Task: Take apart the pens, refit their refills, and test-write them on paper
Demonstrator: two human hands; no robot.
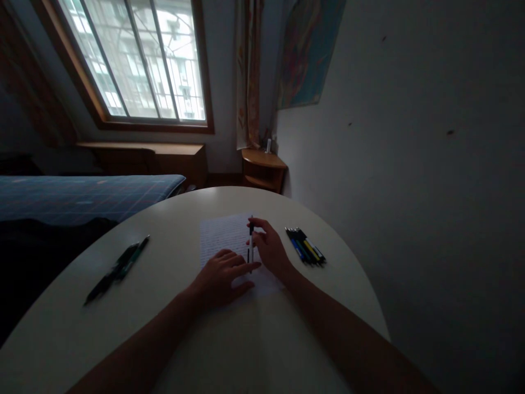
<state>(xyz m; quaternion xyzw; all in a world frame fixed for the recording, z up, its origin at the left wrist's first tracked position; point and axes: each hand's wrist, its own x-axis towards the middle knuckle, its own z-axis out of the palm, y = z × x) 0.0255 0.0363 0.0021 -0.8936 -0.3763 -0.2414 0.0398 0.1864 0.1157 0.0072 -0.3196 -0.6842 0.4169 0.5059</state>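
A sheet of paper [215, 232] with lines of writing lies on the round white table. My right hand [268, 246] is over the sheet's right side, its fingers closed on a pen [251, 243] with a pale barrel and a black end pointing away from me. My left hand [223, 276] rests flat on the lower part of the sheet, fingers and thumb spread. Its index fingertip is at the pen's near end; whether they touch I cannot tell. Right of my right hand lies a row of several pens [305, 247] with black, blue and yellow parts.
Some dark pens [118, 268] lie together on the left of the white table [180, 339]. Left beyond the table is a bed [90, 194] with a blue checked cover. A wooden corner shelf [263, 158] stands behind, and a wall [410, 191] runs along the right.
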